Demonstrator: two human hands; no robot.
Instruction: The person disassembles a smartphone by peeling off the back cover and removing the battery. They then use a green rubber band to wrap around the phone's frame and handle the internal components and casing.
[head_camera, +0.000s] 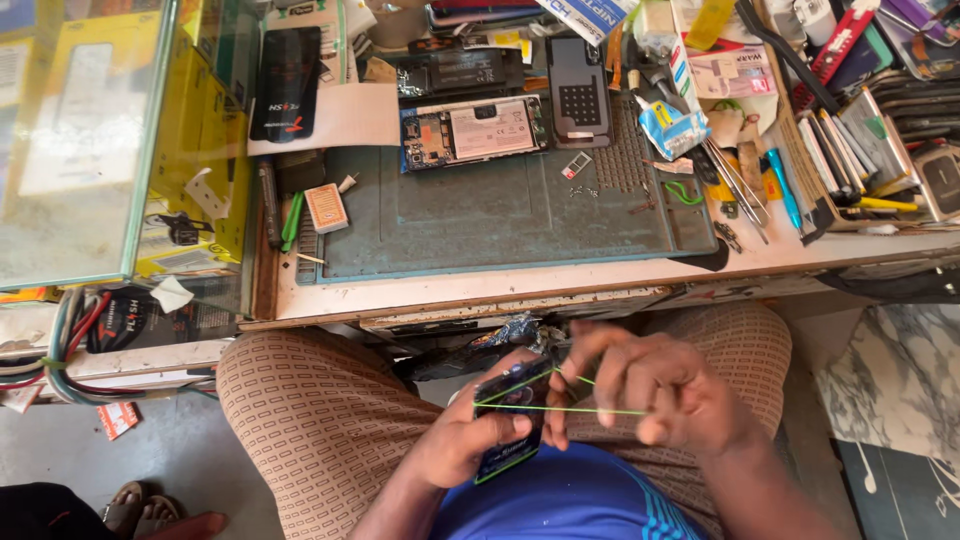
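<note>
A phone (510, 420) is gripped over the lap by the left hand (462, 445); a green rubber band (575, 408), partly wrapped round it, is pinched taut by right-hand fingers (610, 385). An opened phone (475, 130) lies on the bench (520, 275).

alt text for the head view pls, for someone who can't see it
Over the lap, the left hand grips a phone while the right hand stretches a green band around it. On the bench above, an opened phone lies on a grey mat among tools.
</note>
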